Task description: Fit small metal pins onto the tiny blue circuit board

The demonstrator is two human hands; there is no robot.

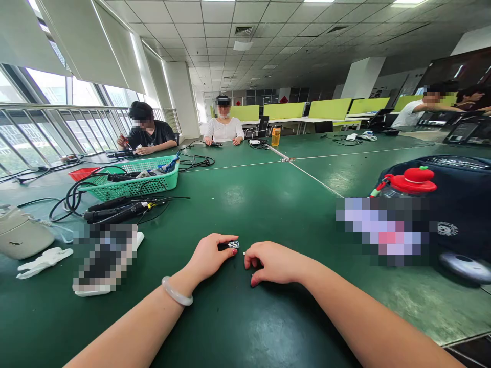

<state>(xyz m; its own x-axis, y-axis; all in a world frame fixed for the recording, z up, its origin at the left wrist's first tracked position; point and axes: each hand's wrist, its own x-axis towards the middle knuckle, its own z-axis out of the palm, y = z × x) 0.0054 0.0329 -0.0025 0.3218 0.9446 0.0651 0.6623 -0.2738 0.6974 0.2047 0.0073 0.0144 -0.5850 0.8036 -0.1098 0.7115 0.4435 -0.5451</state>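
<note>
My left hand (210,254) rests on the green table (245,204) with its fingers pinched on a small dark part with a metal end (230,246). A pale bangle sits on that wrist. My right hand (273,262) lies just to the right, fingers curled down onto the table, its fingertips a short gap from the small part. Whether the right hand holds anything under its fingers is hidden.
A green mesh basket (134,186) with cables and tools stands at the left, black cables beside it. White gloves (44,259) and a pale device (21,232) lie far left. A dark bag and red-capped bottle (410,180) stand right. Two people sit across the table.
</note>
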